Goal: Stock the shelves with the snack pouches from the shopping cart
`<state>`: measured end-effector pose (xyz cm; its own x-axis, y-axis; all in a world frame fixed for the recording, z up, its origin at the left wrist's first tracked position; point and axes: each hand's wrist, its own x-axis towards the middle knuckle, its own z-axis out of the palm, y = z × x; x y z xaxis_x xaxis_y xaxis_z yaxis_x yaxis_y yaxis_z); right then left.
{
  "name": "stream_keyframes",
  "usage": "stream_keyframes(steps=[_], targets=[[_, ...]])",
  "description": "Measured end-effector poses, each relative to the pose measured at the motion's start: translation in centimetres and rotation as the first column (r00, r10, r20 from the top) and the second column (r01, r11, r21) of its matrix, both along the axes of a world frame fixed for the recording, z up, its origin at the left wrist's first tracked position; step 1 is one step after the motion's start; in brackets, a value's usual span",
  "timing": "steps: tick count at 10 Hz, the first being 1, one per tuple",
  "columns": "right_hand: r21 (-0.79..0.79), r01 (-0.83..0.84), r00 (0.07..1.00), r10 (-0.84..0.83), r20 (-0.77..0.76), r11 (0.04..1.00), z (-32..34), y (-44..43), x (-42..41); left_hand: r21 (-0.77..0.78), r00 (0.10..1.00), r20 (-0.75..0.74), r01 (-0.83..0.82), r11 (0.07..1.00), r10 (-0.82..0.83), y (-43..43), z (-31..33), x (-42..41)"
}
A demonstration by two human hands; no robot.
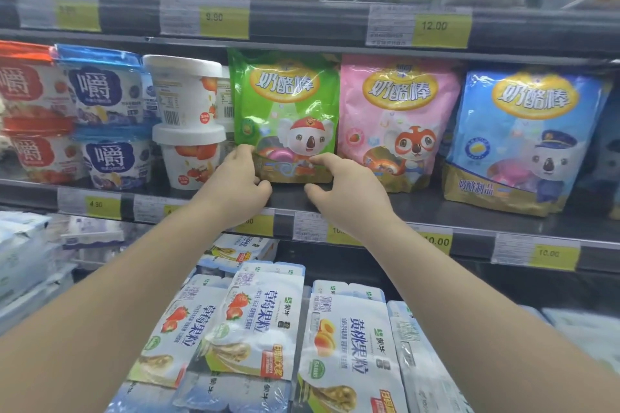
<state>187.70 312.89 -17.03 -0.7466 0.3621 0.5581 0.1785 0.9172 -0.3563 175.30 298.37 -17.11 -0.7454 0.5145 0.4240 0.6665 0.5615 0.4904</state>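
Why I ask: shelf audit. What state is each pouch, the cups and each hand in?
green pouch: upright on the shelf, held at its base by both hands.
pink pouch: upright, touching the green one.
blue pouch: upright, nearer the shelf front.
white cups: stacked two high, lids on.
left hand: holds the pouch's lower left corner.
right hand: holds its lower right.

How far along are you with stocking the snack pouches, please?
Looks done: a pink pouch and a blue pouch stand upright on the shelf. In hand: the left hand and right hand hold the base of a green pouch beside the pink one. Left: the cart is out of view, so I cannot tell.
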Motion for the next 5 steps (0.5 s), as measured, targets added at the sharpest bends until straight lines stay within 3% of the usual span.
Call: stream_keyframes(steps=[2, 3, 4, 5], targets=[[-0.134, -0.094, 0.995, 0.097, 0.015, 0.986, 0.4, 0.3, 1.5, -0.032, 0.998, 0.035, -0.043, 0.999, 0.044, -0.2, 0.5, 1.2], [-0.238, -0.124, 0.991, 0.110, -0.069, 0.963, 0.1, 0.9, 2.9, -0.066, 0.994, 0.019, -0.108, 0.992, 0.110, 0.6, 0.1, 2.6], [-0.243, -0.132, 0.986, 0.101, -0.136, 0.961, -0.4, 1.4, 4.6, -0.078, 0.988, -0.075, -0.138, 0.987, 0.132, 2.0, -0.2, 5.1], [-0.144, -0.067, 0.984, 0.041, -0.175, 0.987, -0.1, 2.2, 6.7, -0.051, 0.972, -0.224, -0.087, 0.995, 0.073, 3.8, 0.2, 7.7]])
